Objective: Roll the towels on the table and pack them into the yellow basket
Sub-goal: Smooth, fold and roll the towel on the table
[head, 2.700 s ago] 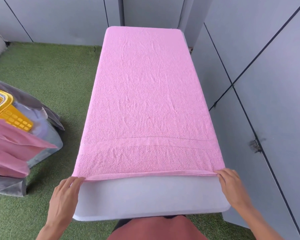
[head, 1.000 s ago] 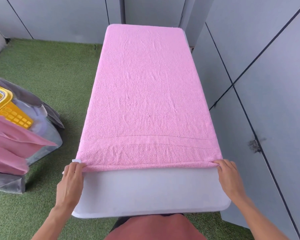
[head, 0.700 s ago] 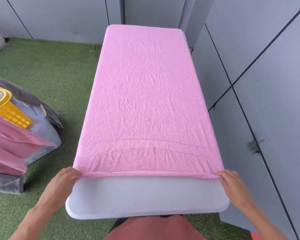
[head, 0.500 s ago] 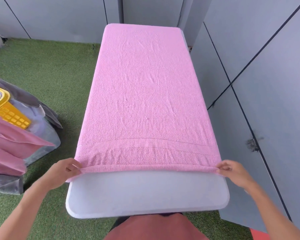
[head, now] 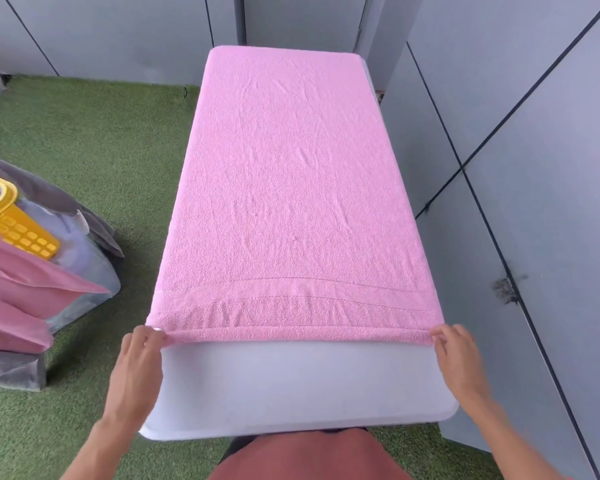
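Both sets of fingers pinch the near hem of the pink towel [head: 291,202]: left hand [head: 137,358] and right hand [head: 456,355] at opposite corners. Uneven rolling could skew it across the bench [head: 291,386]; yellow basket [head: 14,220] waits far left.

Two bare forearms are seen, uncovered by any sleeve as far as the bottom edge; the left hand [head: 137,362] and the right hand [head: 459,358] are bare, without rings, watches or gloves; a plain terracotta-red garment [head: 309,457] is worn over the torso.
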A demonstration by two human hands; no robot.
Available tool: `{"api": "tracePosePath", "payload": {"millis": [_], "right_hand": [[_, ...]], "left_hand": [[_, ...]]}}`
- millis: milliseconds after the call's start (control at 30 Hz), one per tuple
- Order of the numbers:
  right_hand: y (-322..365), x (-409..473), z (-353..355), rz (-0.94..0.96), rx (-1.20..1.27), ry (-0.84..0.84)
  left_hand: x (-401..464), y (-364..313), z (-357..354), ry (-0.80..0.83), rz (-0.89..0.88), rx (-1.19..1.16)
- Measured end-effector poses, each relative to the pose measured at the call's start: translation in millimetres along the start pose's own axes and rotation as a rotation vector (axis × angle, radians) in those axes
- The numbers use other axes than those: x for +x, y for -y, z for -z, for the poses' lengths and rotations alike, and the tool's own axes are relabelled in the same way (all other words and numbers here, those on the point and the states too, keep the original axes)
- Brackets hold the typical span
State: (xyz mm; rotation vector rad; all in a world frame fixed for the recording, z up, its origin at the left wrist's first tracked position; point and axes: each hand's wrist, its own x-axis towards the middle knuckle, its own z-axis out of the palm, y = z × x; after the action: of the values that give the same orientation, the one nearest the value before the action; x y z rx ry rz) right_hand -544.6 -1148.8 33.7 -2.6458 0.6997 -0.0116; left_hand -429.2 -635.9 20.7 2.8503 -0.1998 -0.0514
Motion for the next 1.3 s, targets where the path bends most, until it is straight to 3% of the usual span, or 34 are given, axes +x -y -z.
{"api": "tracePosePath", "payload": {"millis": [500, 633, 733, 800, 900, 1033, 1133, 1300], "right_hand": [[-12, 9, 10, 0.132, -0.105, 0.073], [-27, 4, 19, 0.126, -0.076, 0.193], [-20, 13, 28, -0.072, 0.185, 0.255], [-12, 21, 30, -0.181, 0.323, 0.226], [-6, 31, 22, -0.222, 0.320, 0.138], [-2, 25, 11, -0.095, 0.069, -0.010], [8, 0, -3, -0.008, -0.008, -0.043], [8, -17, -14, 0.023, -0.050, -0.025]], "left_hand": [[4, 7, -2, 0.021, 0.003, -0.020], [12, 17, 13, 0.228, 0.127, -0.107], [33, 29, 27, 0.420, 0.208, -0.271], [45, 33, 35, 0.463, 0.223, -0.352], [56, 31, 34, 0.398, 0.264, -0.394], [42, 21, 18, 0.149, 0.097, -0.084], [7, 3, 4, -0.003, 0.008, -0.024], [-14, -3, -12, -0.010, -0.003, -0.020]]}}
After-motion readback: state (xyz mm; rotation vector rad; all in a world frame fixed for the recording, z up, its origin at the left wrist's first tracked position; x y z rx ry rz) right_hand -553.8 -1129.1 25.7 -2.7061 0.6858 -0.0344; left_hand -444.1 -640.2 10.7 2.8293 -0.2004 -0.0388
